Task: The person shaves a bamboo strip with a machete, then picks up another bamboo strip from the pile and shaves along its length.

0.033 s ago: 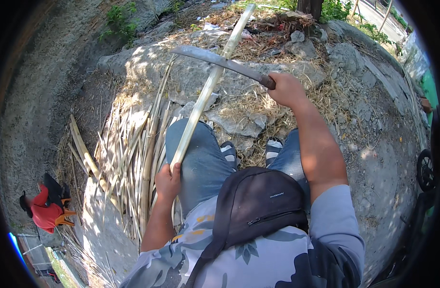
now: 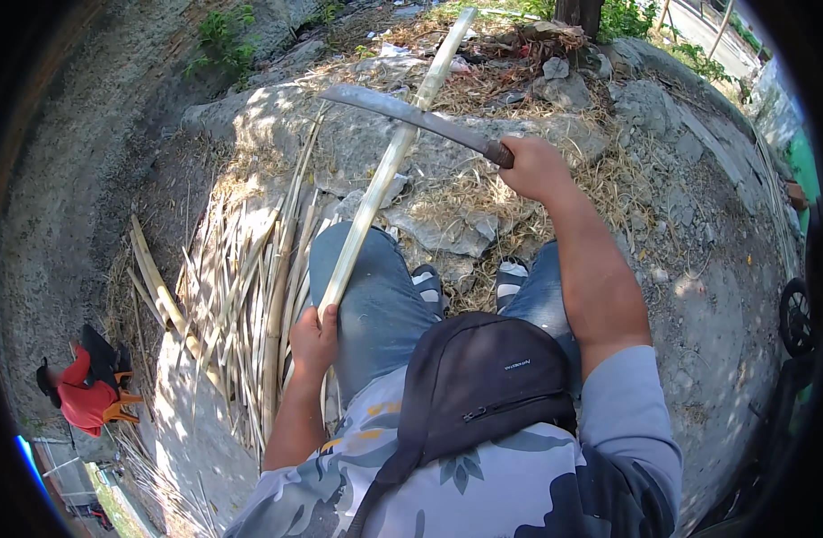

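Observation:
My left hand (image 2: 313, 339) is closed round the near end of a long, pale split bamboo strip (image 2: 373, 199). The strip slants up and to the right, past my left knee, over the rocky ground. In my right hand (image 2: 534, 168) is the dark handle of a machete (image 2: 409, 114) with a slightly curved grey blade. Its blade lies across the upper part of the strip, the tip pointing left. Whether the edge bites into the bamboo or only rests on it, I cannot tell.
A heap of split bamboo strips (image 2: 250, 296) lies on the ground to my left. Beyond it, a person in red (image 2: 81, 390) sits on an orange chair (image 2: 122, 408). Rocks (image 2: 447, 229) and dry straw are in front of my feet. A wheel (image 2: 795, 318) stands at the far right.

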### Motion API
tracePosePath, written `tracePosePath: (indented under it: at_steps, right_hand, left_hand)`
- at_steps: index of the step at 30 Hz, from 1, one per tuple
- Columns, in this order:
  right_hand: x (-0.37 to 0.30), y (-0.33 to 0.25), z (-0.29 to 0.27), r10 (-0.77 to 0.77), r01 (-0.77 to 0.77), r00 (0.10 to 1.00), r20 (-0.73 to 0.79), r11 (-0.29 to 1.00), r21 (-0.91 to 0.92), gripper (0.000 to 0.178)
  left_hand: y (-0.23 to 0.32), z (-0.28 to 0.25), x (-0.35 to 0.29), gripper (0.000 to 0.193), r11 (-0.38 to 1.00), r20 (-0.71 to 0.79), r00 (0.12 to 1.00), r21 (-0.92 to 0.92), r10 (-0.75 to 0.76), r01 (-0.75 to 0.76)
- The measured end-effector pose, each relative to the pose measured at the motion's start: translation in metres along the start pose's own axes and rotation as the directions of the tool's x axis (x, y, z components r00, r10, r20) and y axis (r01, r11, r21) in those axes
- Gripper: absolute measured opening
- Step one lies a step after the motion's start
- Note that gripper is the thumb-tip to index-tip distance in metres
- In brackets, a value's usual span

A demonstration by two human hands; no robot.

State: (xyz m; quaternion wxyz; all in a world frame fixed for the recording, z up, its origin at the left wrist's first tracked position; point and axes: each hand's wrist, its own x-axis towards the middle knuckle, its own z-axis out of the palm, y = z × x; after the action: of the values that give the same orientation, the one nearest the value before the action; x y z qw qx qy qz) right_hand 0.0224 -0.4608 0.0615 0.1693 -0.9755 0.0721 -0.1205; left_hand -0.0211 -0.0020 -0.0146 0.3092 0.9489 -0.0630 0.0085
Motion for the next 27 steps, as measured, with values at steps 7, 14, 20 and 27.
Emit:
tracePosePath:
  at_steps: [7, 14, 20, 27]
  right_hand:
    - [-0.013, -0.058, 0.019, -0.263, 0.275, 0.934, 0.243, 0.961, -0.018, 0.019]
    - [0.003, -0.021, 0.022, -0.320, 0.330, 0.934, 0.157, 0.943, -0.039, 0.017]
    - [0.001, 0.005, 0.002, 0.122, -0.141, 0.979, 0.162, 0.983, 0.114, 0.025]
    - [-0.007, -0.029, 0.013, -0.139, 0.129, 0.981, 0.134, 0.988, 0.079, 0.020]
  left_hand:
    - [0.005, -0.006, -0.001, 0.063, 0.997, 0.005, 1.000, 0.077, -0.013, 0.013]
    - [-0.001, -0.001, -0.003, 0.061, 0.997, -0.025, 0.999, 0.076, 0.020, -0.018]
    - [0.011, -0.008, 0.002, 0.060, 0.997, 0.020, 0.999, 0.070, 0.033, -0.035]
    - [0.003, -0.002, 0.001, 0.058, 1.000, -0.002, 1.000, 0.002, -0.008, 0.008]
